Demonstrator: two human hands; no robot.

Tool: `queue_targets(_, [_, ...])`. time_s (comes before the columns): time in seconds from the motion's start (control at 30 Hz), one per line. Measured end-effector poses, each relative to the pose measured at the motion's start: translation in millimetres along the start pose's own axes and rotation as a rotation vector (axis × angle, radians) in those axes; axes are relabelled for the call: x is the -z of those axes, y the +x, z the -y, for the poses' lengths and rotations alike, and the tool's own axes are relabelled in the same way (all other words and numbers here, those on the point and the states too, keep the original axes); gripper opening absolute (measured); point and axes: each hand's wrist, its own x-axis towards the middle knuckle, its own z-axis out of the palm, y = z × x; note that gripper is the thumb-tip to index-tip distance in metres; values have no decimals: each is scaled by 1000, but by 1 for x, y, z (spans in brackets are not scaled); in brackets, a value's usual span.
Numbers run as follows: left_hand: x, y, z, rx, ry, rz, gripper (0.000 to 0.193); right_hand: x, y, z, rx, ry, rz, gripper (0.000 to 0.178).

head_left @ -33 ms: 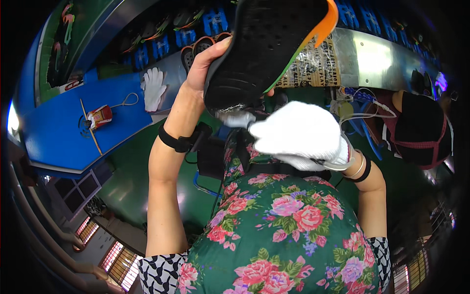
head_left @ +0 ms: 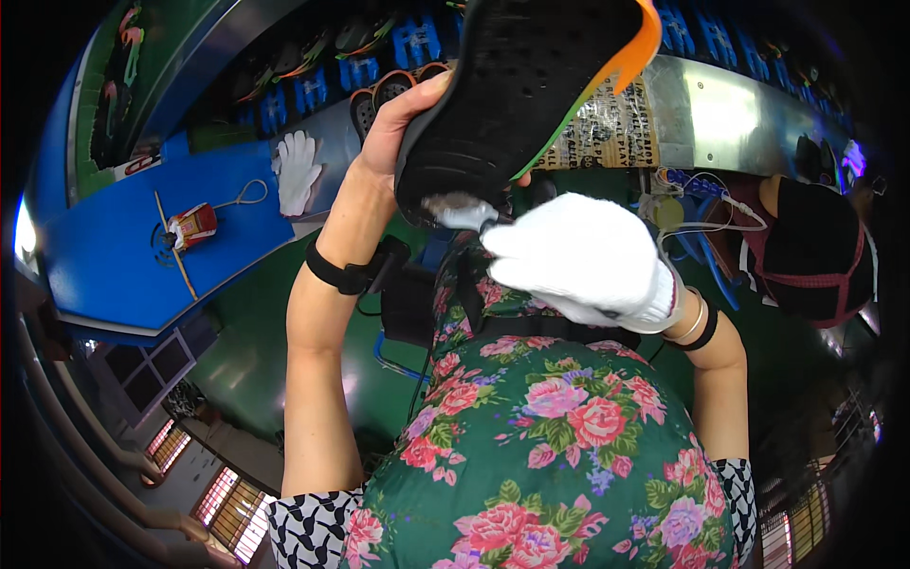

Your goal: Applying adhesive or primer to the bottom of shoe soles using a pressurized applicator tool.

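My left hand (head_left: 398,128), bare, grips a black clog (head_left: 493,104) by its side; the clog has an orange strap and a green edge strip. The clog is raised in front of me, its near end toward me. My right hand (head_left: 578,256) wears a white knitted glove and is closed around a small brush (head_left: 458,211). Motion blurs the brush's pale head, which lies against the near end of the clog. The glove hides most of the brush's handle, and the clog covers the far fingers of my left hand.
A blue table (head_left: 114,247) at the left bears a small red-labelled container (head_left: 192,228) and a thin stick. Beside it lies a white glove (head_left: 298,171). More clogs (head_left: 391,90) rest behind my left hand. A metal ledge (head_left: 716,109) runs across the back; another person (head_left: 806,247) is at the right.
The brush head has moved up slightly onto the near end of the clog, and my gloved right hand has shifted a little with it. My left hand stays on the clog.
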Motion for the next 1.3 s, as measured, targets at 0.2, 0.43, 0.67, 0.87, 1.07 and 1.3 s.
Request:
queue_targets(0.2, [7, 5, -7, -28, 70, -94, 83, -6, 5, -1, -151, 315, -123, 24])
queue_targets(0.43, [12, 11, -2, -90, -301, 213, 71, -18, 6, -9, -375, 504, -223, 17])
queue_targets(0.67, [15, 3, 2, -196, -375, 248, 78, -32, 10, 5, -487, 572, -221, 15])
queue_targets(0.87, [13, -8, -3, -215, -381, 301, 79, -29, 17, 2, -490, 426, -356, 18])
queue_targets(1.07, [6, -5, -7, -205, -374, 259, 73, -31, 23, 1, -286, 171, -214, 18])
queue_targets(1.3, [12, -15, -6, -151, -502, 185, 72, -34, 20, 6, -654, 711, -441, 15])
